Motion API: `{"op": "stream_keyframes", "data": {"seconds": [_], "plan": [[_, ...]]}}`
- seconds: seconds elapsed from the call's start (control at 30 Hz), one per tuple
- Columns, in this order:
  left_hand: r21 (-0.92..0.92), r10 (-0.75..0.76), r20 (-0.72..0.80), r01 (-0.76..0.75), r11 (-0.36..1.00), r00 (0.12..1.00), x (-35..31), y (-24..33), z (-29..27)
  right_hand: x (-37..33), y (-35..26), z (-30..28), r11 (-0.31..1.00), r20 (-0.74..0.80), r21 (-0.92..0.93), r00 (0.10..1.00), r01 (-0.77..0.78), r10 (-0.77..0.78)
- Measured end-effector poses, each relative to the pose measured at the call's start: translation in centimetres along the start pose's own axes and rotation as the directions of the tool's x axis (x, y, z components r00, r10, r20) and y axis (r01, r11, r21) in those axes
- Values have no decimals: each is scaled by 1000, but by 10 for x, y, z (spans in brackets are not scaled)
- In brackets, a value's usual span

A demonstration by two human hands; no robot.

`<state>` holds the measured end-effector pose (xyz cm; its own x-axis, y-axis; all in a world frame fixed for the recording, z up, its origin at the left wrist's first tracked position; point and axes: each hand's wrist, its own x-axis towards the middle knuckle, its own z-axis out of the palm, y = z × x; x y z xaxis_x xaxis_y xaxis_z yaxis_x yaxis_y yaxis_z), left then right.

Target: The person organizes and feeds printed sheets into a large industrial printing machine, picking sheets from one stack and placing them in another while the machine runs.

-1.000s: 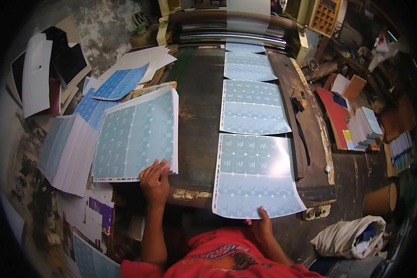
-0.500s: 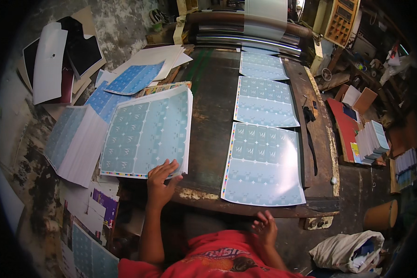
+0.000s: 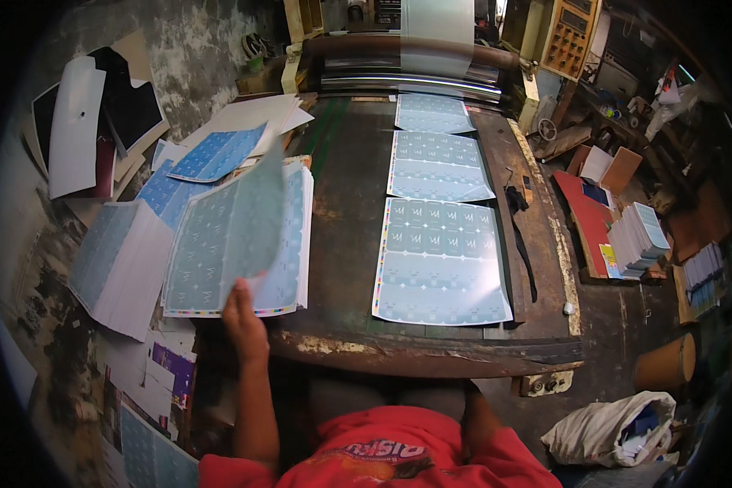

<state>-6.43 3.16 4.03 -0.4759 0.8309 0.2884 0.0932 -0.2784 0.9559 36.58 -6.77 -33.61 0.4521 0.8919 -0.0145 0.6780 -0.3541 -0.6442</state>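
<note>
My left hand [image 3: 246,321] pinches the near edge of a pale blue-green printed sheet [image 3: 256,215]. The sheet is lifted, its right side curling up and leftward, blurred by motion. Under it lies a thick sheet stack [image 3: 298,244] at the table's left side. My right arm hangs by my body, and its hand is out of sight. On the machine table [image 3: 333,244], a glossy front sheet [image 3: 441,260] lies flat. Beyond it, a second printed sheet [image 3: 439,165] and a farther sheet [image 3: 433,112] form a row up to the rollers [image 3: 415,84].
Another sheet stack [image 3: 126,264] leans on the left, below some bluer sheets [image 3: 220,154]. A dark strap [image 3: 522,236] lies along the table's right. Farther right are a red board [image 3: 581,220] with a card stack [image 3: 638,236], a brown bin [image 3: 665,363] and a white sack [image 3: 610,431].
My left hand has gone from resting on the stack to raising its top sheet. My right hand has dropped out of view. The row of sheets has moved toward the rollers.
</note>
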Motion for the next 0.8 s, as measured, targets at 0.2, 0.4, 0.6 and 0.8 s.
{"op": "stream_keyframes", "data": {"seconds": [0.2, 0.4, 0.6, 0.8], "plan": [[200, 256, 593, -448, 872, 763, -43, 21, 21, 14, -7, 11, 1000, 3, 10, 1000, -14, 14], [108, 137, 691, -289, 951, 710, -83, -5, 36, -2, 4, 4, 999, -4, 29, 1000, -17, 17], [183, -179, 835, 45, 982, 520, -111, -59, -6, -36, 6, 2, 999, 33, 47, 999, -7, 5], [217, -219, 903, 46, 975, 370, -122, -56, -6, -77, 17, 1, 999, 46, 28, 998, -36, 35]]}}
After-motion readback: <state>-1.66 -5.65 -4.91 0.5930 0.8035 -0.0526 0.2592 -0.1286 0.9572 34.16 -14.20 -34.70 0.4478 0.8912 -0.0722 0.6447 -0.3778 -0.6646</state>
